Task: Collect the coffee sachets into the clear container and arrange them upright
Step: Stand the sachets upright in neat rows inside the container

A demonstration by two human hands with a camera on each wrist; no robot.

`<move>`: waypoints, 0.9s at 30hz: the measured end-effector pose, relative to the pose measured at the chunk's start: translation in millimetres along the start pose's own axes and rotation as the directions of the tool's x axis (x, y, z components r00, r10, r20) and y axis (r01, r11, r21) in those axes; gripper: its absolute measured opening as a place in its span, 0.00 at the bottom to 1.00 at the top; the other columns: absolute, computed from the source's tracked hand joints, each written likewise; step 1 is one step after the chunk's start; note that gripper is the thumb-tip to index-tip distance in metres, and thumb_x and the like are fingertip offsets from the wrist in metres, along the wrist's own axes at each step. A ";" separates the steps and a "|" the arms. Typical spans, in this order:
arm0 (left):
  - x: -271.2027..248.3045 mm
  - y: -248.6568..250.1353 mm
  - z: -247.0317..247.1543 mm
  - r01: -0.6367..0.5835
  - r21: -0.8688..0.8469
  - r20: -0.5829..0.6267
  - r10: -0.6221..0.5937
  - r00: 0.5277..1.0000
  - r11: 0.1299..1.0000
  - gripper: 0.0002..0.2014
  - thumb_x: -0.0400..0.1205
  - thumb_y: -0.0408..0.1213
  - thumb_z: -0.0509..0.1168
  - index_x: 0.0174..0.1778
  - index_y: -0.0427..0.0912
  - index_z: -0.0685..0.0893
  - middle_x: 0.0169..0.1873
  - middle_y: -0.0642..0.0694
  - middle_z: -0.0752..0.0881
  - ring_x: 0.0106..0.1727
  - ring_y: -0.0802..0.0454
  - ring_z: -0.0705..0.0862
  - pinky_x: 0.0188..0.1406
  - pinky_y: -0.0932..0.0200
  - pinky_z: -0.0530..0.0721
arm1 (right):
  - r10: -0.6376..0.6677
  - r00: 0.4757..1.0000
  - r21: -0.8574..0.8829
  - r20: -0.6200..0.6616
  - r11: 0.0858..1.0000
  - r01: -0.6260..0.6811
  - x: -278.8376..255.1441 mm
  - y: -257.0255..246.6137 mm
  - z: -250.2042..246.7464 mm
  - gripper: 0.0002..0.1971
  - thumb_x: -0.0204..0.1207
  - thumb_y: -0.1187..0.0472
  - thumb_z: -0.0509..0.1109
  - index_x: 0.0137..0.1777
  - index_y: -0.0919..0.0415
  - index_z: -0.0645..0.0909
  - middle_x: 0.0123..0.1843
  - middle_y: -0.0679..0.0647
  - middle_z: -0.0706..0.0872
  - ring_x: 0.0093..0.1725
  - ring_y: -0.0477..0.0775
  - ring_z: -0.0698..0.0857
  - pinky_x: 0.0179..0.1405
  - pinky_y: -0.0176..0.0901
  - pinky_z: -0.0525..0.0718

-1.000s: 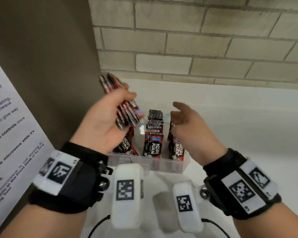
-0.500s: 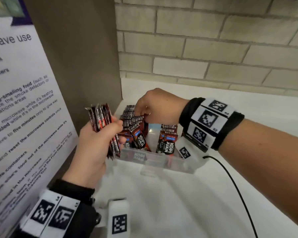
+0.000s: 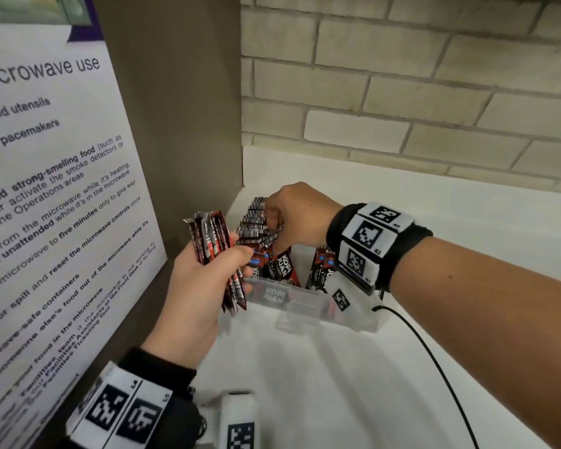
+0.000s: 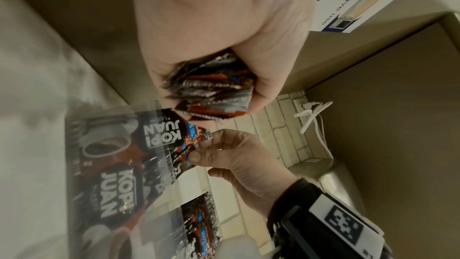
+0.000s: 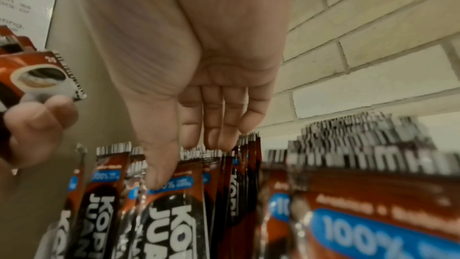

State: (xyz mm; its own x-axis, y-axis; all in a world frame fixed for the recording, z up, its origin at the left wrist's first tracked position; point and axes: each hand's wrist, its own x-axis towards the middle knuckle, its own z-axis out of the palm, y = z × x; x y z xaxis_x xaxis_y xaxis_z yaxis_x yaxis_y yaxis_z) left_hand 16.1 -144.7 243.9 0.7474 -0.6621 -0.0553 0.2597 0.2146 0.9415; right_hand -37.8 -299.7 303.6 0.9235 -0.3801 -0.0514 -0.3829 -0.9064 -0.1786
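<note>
A clear container point(image 3: 305, 301) stands on the white counter with several brown Kopi Juan sachets point(image 3: 284, 264) upright in rows. My left hand point(image 3: 240, 259) grips a thick bundle of sachets point(image 3: 212, 241) just left of the container's near left corner; the left wrist view shows the bundle's ends point(image 4: 211, 95) packed in my fist. My right hand point(image 3: 274, 233) reaches across over the left row. Its thumb point(image 5: 159, 172) lies on the front of those sachets point(image 5: 174, 214) and its fingers point(image 5: 214, 135) go behind their tops, pinching them.
A brown panel point(image 3: 182, 124) with a microwave-use notice point(image 3: 46, 189) stands close on the left. A brick wall point(image 3: 402, 92) runs behind the white counter point(image 3: 337, 367). A black cable point(image 3: 434, 358) trails from my right wrist.
My right hand has crossed from the container's right side to its left row and taken hold of the sachet tops. My left hand has lowered its bundle beside the container's left corner.
</note>
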 end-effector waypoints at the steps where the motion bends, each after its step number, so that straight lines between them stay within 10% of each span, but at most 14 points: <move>1: -0.3 -0.1 0.2 0.000 0.001 0.005 0.000 1.000 1.000 0.09 0.77 0.23 0.68 0.47 0.41 0.82 0.29 0.47 0.84 0.31 0.53 0.82 0.29 0.56 0.81 | 0.006 1.000 0.010 0.001 1.000 -0.006 -0.7 0.6 -0.7 0.19 0.62 0.58 0.84 0.50 0.66 0.84 0.44 0.55 0.85 0.43 0.54 0.81 0.40 0.41 0.77; 12: -15.4 -3.9 15.3 0.021 0.066 0.073 -0.026 0.997 0.998 0.10 0.76 0.22 0.68 0.43 0.43 0.86 0.38 0.48 0.89 0.39 0.55 0.86 0.43 0.50 0.85 | 0.040 0.999 -0.004 0.002 0.999 -0.040 -7.8 7.4 -0.7 0.15 0.63 0.55 0.83 0.38 0.60 0.79 0.40 0.53 0.85 0.40 0.53 0.80 0.40 0.43 0.79; 16: -27.5 -9.0 21.4 0.068 0.063 0.147 -0.076 0.986 0.996 0.10 0.77 0.20 0.66 0.43 0.40 0.84 0.30 0.52 0.85 0.30 0.57 0.83 0.29 0.61 0.85 | 0.047 0.999 0.008 -0.005 0.999 -0.047 -9.0 7.9 1.9 0.17 0.62 0.55 0.83 0.44 0.62 0.81 0.41 0.54 0.84 0.40 0.54 0.80 0.38 0.42 0.78; 27: -29.2 -11.0 22.0 0.143 0.095 0.159 -0.157 0.975 0.985 0.11 0.76 0.22 0.67 0.47 0.41 0.86 0.40 0.45 0.87 0.33 0.60 0.86 0.31 0.62 0.86 | 0.039 0.998 0.123 0.047 0.991 -0.045 -5.7 8.8 6.3 0.18 0.63 0.62 0.83 0.51 0.60 0.83 0.33 0.41 0.73 0.31 0.39 0.72 0.27 0.34 0.68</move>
State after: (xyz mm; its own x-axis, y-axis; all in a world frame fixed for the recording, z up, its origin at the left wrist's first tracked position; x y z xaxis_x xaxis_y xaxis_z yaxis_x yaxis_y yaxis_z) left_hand -22.0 -143.5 242.4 0.5907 -0.7930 -0.1490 0.3048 0.0483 0.9512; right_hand -46.3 -304.3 296.1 0.9079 -0.4062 -0.1040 -0.4181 -0.8589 -0.2956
